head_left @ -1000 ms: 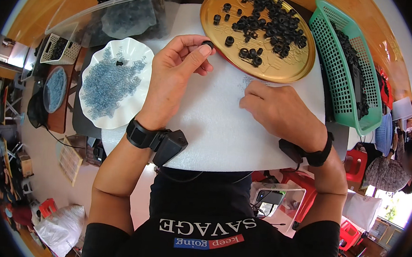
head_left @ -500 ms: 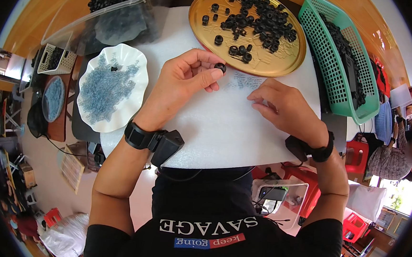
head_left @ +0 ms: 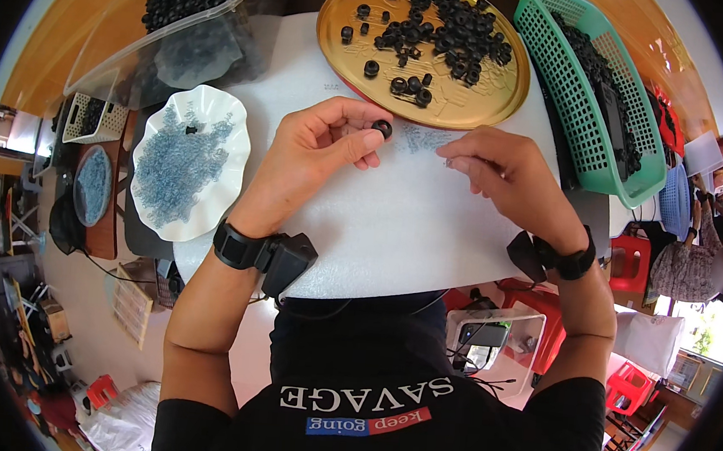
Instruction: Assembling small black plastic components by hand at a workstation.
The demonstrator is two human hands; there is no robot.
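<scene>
My left hand (head_left: 325, 143) pinches a small round black part with a hollow centre (head_left: 382, 129) between thumb and fingertips, just below the golden tray's near rim. To its right, my right hand (head_left: 508, 173) has thumb and forefinger drawn together in a pinch; anything in it is too small to name. Between the hands, a little heap of tiny clear bluish pieces (head_left: 422, 138) lies on the white sheet (head_left: 361, 234). The round golden tray (head_left: 470, 112) above holds many loose black parts (head_left: 467, 36) like the one I hold.
Left of me, a white wavy-rimmed dish (head_left: 236, 125) holds more bluish pieces. A clear plastic bin (head_left: 234, 11) of black parts stands at the far left. At the far right is a green perforated basket (head_left: 632, 186) with black parts. A person (head_left: 685, 269) is at the right edge.
My left hand still holds the black part, its hollow now facing more toward me. The right hand's fingers have drawn into a tighter pinch beside the bluish heap. The whole view has shifted slightly.
</scene>
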